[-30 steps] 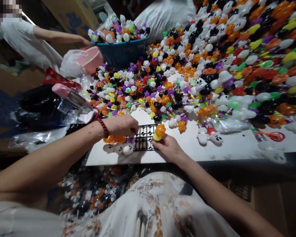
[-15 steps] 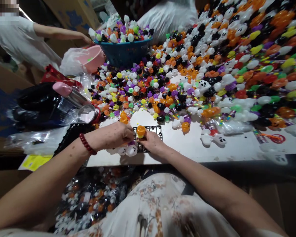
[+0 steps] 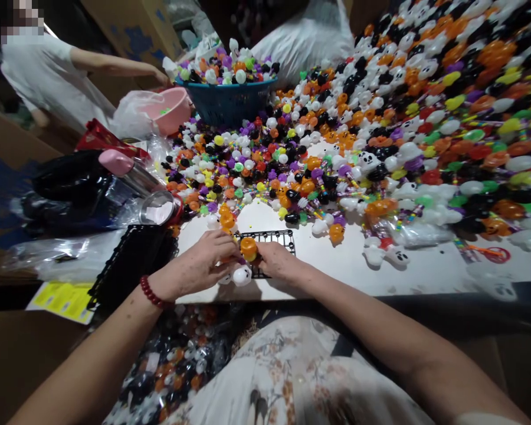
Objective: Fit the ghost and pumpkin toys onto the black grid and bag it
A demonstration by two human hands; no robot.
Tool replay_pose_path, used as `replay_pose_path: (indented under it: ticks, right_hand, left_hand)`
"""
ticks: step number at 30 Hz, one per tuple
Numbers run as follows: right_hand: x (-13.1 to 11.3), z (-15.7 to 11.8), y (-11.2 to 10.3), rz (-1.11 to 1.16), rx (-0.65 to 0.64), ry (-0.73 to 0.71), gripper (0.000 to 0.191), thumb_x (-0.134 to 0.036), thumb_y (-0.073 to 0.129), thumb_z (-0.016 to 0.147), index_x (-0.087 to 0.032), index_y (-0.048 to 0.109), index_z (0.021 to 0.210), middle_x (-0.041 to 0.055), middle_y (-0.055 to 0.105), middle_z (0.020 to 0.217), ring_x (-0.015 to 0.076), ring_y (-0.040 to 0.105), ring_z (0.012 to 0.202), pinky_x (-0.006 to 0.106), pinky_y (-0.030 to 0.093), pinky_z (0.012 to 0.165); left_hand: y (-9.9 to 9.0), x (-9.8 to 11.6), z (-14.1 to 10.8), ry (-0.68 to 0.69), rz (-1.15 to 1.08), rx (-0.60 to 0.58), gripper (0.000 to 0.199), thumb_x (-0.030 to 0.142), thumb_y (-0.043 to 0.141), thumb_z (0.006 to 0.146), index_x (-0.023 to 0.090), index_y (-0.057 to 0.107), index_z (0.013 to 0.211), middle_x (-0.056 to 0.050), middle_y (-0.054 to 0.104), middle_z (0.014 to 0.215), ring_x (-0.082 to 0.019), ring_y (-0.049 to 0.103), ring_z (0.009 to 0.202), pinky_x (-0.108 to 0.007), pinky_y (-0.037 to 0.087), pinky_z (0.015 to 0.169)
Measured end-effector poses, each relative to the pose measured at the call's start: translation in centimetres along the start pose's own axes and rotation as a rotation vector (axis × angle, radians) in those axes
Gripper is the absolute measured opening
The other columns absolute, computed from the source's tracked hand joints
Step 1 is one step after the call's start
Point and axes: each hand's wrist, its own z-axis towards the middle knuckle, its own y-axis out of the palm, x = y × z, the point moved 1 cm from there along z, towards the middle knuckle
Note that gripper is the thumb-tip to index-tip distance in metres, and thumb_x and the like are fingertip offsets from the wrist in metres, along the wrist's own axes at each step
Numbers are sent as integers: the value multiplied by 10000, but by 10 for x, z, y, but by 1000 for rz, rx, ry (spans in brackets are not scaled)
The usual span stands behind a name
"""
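Thumb and fingers of my right hand close on an orange-topped plastic toy piece with yellow beneath it. This piece is just above a black grid rack lying on the white table. My left hand, with a red bead bracelet at the wrist, is to the left of the piece. Its fingers are curled together, and whatever is in them is hidden. A white ghost-faced piece shows below the left fingertips. Orange pumpkin-like pieces lie just beyond the left hand.
A large heap of colourful Halloween pieces covers the table's back and right. Behind stand a full blue basket and pink basin. At left are a flask, a black tray and a person in white.
The orange-topped piece and my right hand have come slightly left and nearer my body. My left hand has lowered, its fingers less tightly folded. The whole view has shifted slightly.
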Motion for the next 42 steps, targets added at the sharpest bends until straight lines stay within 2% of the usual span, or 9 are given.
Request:
replay_pose_path:
  ticks: [6, 8, 13, 16, 20, 23, 32, 37, 42]
  right_hand:
    - [-1, 6, 2, -40, -33, 15, 134, -175, 603, 822, -161, 684, 928, 77, 719, 873, 226, 635, 782, 273, 419, 677]
    - [-1, 6, 3, -71, -37, 33, 154, -167, 603, 816, -156, 687, 946, 79, 718, 874, 224, 633, 776, 272, 417, 669]
    - [2, 7, 5, -49, -40, -32, 180, -154, 581, 840, -161, 694, 981, 66, 711, 936, 199, 630, 812, 258, 436, 714]
    - [7, 7, 9, -44, -22, -45, 167, -157, 596, 848, -166, 699, 979, 66, 697, 989, 189, 621, 858, 255, 440, 767]
    - [12, 6, 14, -53, -3, -18, 188, -127, 613, 833, -156, 685, 1004, 64, 676, 1010, 174, 591, 866, 246, 435, 772]
    - [12, 5, 16, -114, -11, -76, 159, -113, 586, 855, -130, 684, 980, 83, 655, 989, 179, 571, 878, 256, 428, 780]
    - [18, -1, 31, -310, 83, -172, 150, -203, 515, 941, -147, 654, 927, 68, 637, 920, 189, 537, 866, 270, 417, 734]
    - [19, 7, 35, -291, 102, -131, 167, -251, 502, 952, -158, 638, 974, 59, 643, 936, 192, 558, 883, 261, 432, 687]
    - [13, 5, 18, -233, 90, -95, 110, -221, 586, 888, -164, 650, 959, 45, 659, 929, 183, 584, 869, 261, 465, 731]
  left_hand:
    - [12, 0, -9, -67, -40, 154, 119, 304, 507, 954, 191, 544, 949, -92, 555, 1162, -188, 543, 1091, -338, 474, 936]
    - [14, 0, -9, -75, -39, 188, 149, 304, 502, 954, 188, 518, 1046, -119, 532, 1240, -206, 533, 1162, -359, 473, 970]
    - [15, 1, 3, -44, 80, 186, 508, 339, 484, 967, 177, 333, 1424, -166, 494, 1400, -264, 471, 1297, -468, 390, 1094]
    - [14, 3, 16, -12, 130, 127, 427, 301, 446, 983, 160, 419, 1385, -154, 577, 1307, -263, 532, 1198, -456, 438, 1013]
    - [14, 1, 25, 13, 81, 44, 247, 250, 429, 981, 164, 596, 1141, -103, 661, 1065, -224, 587, 993, -386, 482, 862]
    - [12, -1, 22, 14, 14, 33, 207, 246, 443, 974, 174, 616, 1063, -89, 661, 1045, -204, 592, 982, -358, 481, 863]
    - [25, 6, 4, 121, 82, 47, 303, 267, 427, 986, 199, 546, 1256, -94, 635, 1245, -221, 567, 1151, -396, 445, 989]
    - [34, 4, 5, 167, 216, 74, 401, 359, 502, 951, 216, 534, 1325, -103, 615, 1321, -269, 569, 1188, -446, 445, 1017]
    - [37, -2, 5, 141, 230, 169, 446, 374, 515, 942, 232, 522, 1365, -89, 643, 1292, -254, 599, 1166, -406, 469, 1007]
